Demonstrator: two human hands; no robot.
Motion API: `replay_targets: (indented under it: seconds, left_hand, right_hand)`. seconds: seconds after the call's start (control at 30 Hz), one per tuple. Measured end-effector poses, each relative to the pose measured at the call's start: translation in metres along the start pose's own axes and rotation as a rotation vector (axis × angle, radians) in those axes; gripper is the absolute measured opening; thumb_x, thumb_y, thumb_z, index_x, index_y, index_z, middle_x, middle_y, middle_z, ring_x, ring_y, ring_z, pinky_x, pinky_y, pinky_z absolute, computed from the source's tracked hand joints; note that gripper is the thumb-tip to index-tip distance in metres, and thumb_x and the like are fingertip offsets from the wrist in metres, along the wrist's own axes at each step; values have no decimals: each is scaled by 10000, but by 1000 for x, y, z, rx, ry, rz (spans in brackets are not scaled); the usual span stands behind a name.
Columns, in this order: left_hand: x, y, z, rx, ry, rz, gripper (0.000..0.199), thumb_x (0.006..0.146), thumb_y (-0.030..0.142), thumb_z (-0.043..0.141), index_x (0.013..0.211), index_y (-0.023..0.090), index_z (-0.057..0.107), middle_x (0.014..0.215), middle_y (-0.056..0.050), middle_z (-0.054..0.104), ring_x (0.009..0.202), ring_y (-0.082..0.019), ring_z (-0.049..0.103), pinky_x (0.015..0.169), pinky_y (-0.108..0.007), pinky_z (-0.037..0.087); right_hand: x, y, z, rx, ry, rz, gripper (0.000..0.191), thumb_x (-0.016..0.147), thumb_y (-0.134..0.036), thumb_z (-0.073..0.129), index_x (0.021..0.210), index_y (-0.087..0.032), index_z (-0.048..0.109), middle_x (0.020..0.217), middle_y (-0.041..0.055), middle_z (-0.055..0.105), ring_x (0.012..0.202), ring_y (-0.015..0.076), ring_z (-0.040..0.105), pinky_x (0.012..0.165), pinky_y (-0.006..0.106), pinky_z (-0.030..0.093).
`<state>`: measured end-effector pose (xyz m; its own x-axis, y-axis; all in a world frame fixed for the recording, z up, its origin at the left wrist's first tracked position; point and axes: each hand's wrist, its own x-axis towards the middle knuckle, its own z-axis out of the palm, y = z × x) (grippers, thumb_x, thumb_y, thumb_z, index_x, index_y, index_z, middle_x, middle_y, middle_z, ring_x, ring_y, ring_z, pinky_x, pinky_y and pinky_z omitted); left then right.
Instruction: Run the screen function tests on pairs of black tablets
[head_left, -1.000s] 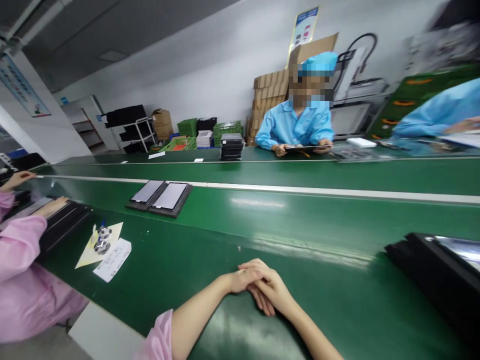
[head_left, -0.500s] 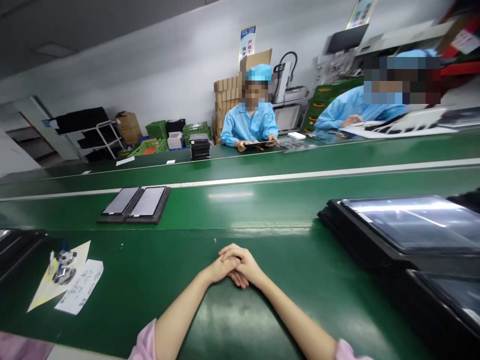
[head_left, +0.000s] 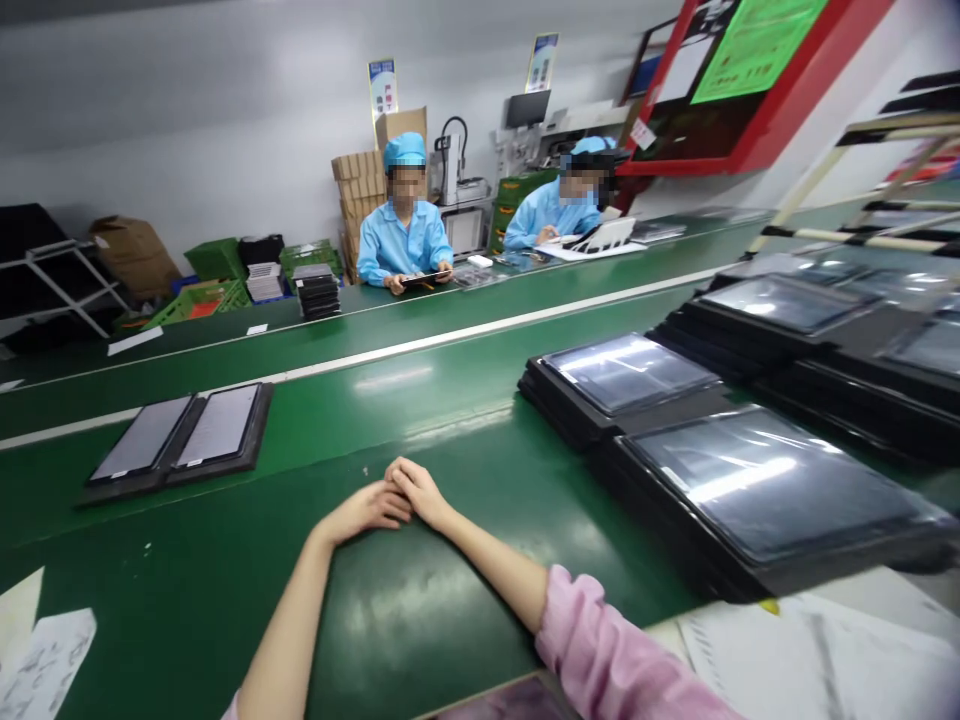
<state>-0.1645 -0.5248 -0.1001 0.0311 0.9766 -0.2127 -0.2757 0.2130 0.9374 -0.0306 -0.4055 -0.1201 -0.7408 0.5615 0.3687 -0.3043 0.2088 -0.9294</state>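
My left hand [head_left: 366,508] and my right hand [head_left: 421,492] meet on the green bench [head_left: 420,620]. The left fingers stretch out loosely under the right hand. My right hand has its fingers curled over the left one's finger area. Neither hand has an object in it. Nearest to them on the right stands a stack of black trays [head_left: 592,425] topped by a glossy flat screen panel [head_left: 630,372]. A larger panel [head_left: 787,485] in clear film lies on another black stack closer to me.
A dark tray with two tablet-like panels [head_left: 217,428] lies at the left. Handwritten paper [head_left: 49,660] is at lower left, white sheets [head_left: 832,650] at lower right. Across the bench sit two people in blue, one co-worker [head_left: 405,235] holding a thin dark panel [head_left: 424,278]. A rack [head_left: 806,195] stands right.
The view has swung to the right, bringing more panel stacks and the rack into sight. My hands stay together on the bench, with the left fingers now showing more.
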Motion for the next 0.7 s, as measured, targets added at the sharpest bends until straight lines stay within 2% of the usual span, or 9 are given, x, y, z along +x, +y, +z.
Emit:
replay_targets:
  seconds: [0.03,0.07,0.17,0.2,0.27,0.33,0.5,0.6,0.7]
  left_hand:
    - [-7,7,-15,-88,88,52,410,811,383,788,1128,142,690,1165,-190,705,1123,-325,676,943,-451,532]
    - [-15,14,-32,-201,236,150,391,842,368,748,1164,159,675,1248,-185,668,1211,-327,626,1015,-480,489]
    - [-39,29,-83,-561,728,467,513,933,535,529,1334,216,550,1409,-152,545,1376,-291,484,1135,-524,372]
    - [-47,32,-96,-651,846,540,591,946,595,436,1400,218,478,1441,-152,505,1404,-280,450,1144,-526,359]
    - [-59,34,-113,-753,975,609,728,949,652,298,1493,170,335,1476,-181,450,1430,-277,415,1148,-524,355]
    - [-64,35,-118,-778,999,624,788,955,623,271,1540,99,216,1496,-222,418,1441,-284,397,1159,-525,340]
    - [-57,37,-109,-792,964,658,733,1004,459,211,1566,19,46,1542,-281,334,1415,-266,440,1178,-508,335]
    - [-52,38,-108,-788,941,674,699,1022,476,176,1565,44,93,1531,-272,356,1368,-250,497,1171,-505,356]
    - [-51,40,-111,-767,935,626,742,1006,599,132,1535,88,231,1502,-259,399,1370,-274,485,1171,-570,334]
  right_hand:
    - [2,4,-2,10,48,24,492,947,-690,509,813,-223,583,762,29,581,718,200,545,722,334,483]
    - [4,8,-4,26,88,46,515,946,-720,483,828,-225,562,759,26,574,698,193,537,695,323,480]
    - [6,15,-7,79,159,88,566,918,-785,459,840,-228,519,751,26,573,653,180,523,636,301,466]
    - [6,16,-7,92,168,94,570,910,-790,471,840,-226,521,747,26,575,646,177,520,626,297,461]
    - [5,15,-5,109,166,100,567,896,-782,515,837,-219,544,732,25,580,634,173,518,613,291,452]
    - [3,13,-4,116,156,101,559,883,-767,555,830,-211,572,713,21,585,622,168,516,605,286,443]
    - [0,10,-3,120,150,119,546,876,-738,585,827,-195,602,697,14,596,614,156,520,603,271,428]
    - [1,11,-5,128,149,130,536,878,-726,585,830,-193,603,697,11,596,617,153,520,604,266,422]
    - [1,11,-4,134,139,137,527,872,-717,593,825,-193,602,697,8,594,613,148,518,605,263,418]
